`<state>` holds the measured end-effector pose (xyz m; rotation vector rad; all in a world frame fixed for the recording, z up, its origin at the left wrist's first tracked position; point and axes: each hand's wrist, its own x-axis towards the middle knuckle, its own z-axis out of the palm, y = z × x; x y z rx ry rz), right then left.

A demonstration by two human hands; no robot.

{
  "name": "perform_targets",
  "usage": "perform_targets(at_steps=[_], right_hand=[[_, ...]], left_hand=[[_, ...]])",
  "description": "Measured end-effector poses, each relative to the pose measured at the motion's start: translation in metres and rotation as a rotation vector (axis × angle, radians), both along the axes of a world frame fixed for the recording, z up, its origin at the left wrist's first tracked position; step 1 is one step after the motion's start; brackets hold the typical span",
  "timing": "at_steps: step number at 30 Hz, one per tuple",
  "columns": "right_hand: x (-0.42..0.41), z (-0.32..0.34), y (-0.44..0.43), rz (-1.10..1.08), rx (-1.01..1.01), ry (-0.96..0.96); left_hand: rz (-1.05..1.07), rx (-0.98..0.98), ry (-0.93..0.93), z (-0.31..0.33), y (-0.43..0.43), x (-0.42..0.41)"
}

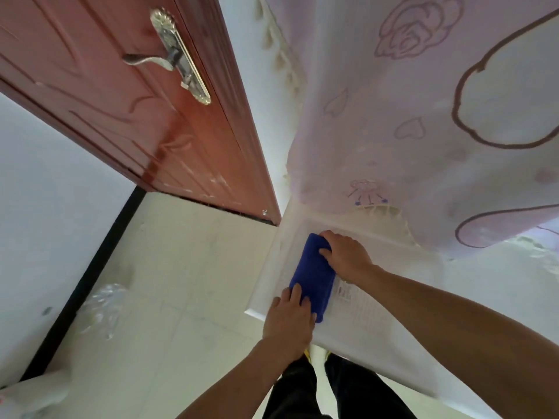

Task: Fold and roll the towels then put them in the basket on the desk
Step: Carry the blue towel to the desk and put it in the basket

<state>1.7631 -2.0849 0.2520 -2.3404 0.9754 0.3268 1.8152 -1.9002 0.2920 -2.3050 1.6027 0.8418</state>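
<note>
basket mostly behind curtain, floor object blurred

Blue towel, wht desk, red-brn door.

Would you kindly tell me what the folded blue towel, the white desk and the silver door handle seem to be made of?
The blue towel: soft plush cloth, probably microfibre; fuzzy matte nap. The white desk: smooth, faintly glossy, likely plastic or laminate. The silver door handle: polished metal, bright reflections and embossed plate.
</note>
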Motion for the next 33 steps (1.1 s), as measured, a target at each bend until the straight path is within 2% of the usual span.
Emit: perform_targets(at_steps=[3,6,10,12,23,27,29,31,33], right_hand=[[-0.013,0.012,0.001,0.134,-0.183,-0.059],[-0.031,0.012,0.006,0.411,-0.389,-0.127],[-0.047,-0.006,0.002,0.644,-0.374,-0.07],[-0.049,-0.013,-0.006,0.722,-0.36,0.029],[-0.041,-0.011,-0.011,0.802,-0.357,0.158],[-0.029,0.017,-0.014,0.784,-0.346,0.236],[-0.019,0.036,-0.012,0.77,-0.398,0.162],[-0.007,0.054,-0.001,0.753,-0.46,0.003],[0.006,0.068,0.018,0.751,-0.495,-0.126]], left_hand=[[-0.036,0.063,0.016,-0.001,0.002,-0.002],[0.007,0.048,0.006,-0.003,0.001,-0.007],[-0.038,0.04,0.046,-0.004,0.016,-0.017],[-0.048,0.079,0.049,-0.002,0.021,-0.018],[-0.03,0.225,0.032,-0.001,0.003,-0.021],[-0.004,0.073,-0.023,0.014,0.02,-0.028],[0.013,-0.049,-0.063,0.027,0.036,-0.03],[0.049,-0.161,-0.135,0.041,0.058,-0.03],[0.108,-0.191,-0.217,0.053,0.084,-0.027]])
